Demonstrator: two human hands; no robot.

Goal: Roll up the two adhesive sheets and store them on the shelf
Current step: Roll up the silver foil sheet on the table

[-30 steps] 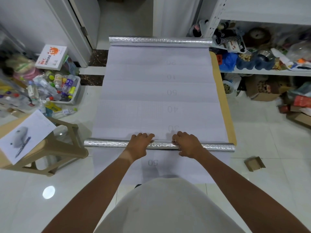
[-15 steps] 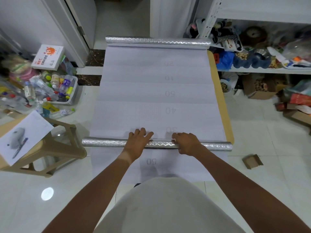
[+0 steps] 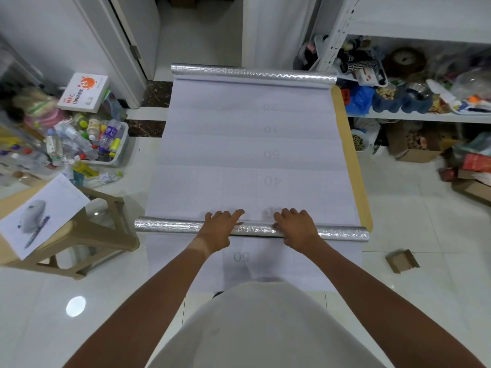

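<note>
On the floor, near silver roll (image 3: pixel 170 226) of unrolled adhesive sheet (image 3: pixel 252 155) under left hand (image 3: pixel 218 229) and right hand (image 3: pixel 297 229), fingers draped over it, mid-rolling; next, probably even forward pushing toward far roll (image 3: pixel 252 75).

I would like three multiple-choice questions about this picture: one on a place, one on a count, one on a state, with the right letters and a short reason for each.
1. Where is the stool?
A. left of the table
B. right of the table
C. on the shelf

2. How many silver rolls are on the sheet?
A. one
B. two
C. three

3. How do the hands lie on the near roll?
A. both press on it
B. only the left touches it
C. neither touches it

Answers:
1 A, it stands by the table's left side.
2 B, the near roll and the far roll.
3 A, left hand and right hand rest on top.
</note>
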